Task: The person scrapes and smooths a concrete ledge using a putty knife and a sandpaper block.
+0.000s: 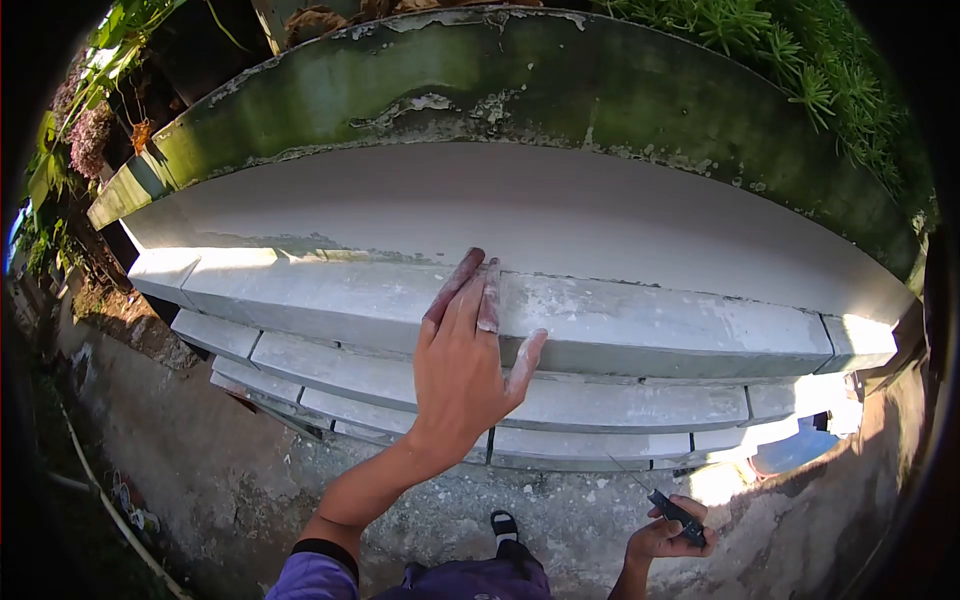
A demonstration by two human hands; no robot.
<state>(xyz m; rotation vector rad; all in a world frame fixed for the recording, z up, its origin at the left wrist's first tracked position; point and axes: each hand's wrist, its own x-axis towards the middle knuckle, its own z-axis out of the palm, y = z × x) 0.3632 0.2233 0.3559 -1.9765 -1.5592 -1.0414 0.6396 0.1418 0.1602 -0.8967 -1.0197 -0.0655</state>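
Note:
My left hand (462, 375) lies with stretched fingers on the top course of pale grey blocks (660, 320), fingertips right at the seam with the smooth whitish wall (520, 200) behind. Reddish-brown, white-smeared covers wrap some of its fingers, and the thumb, whitened at the tip, stands apart. Lower right, my right hand (680, 530) grips the dark handle of a thin-bladed tool (676, 517). Its narrow blade points up and left towards the lower blocks; its exact kind I cannot tell. White smears mark the block tops near the left hand.
A mossy, flaking curved rim (540, 75) runs above the wall. Green plants (800, 60) hang at upper right, more at left. Lower block courses (600, 405) step down to a rough concrete floor (250, 470). A blue-grey object (795, 450) sits at right, below the blocks.

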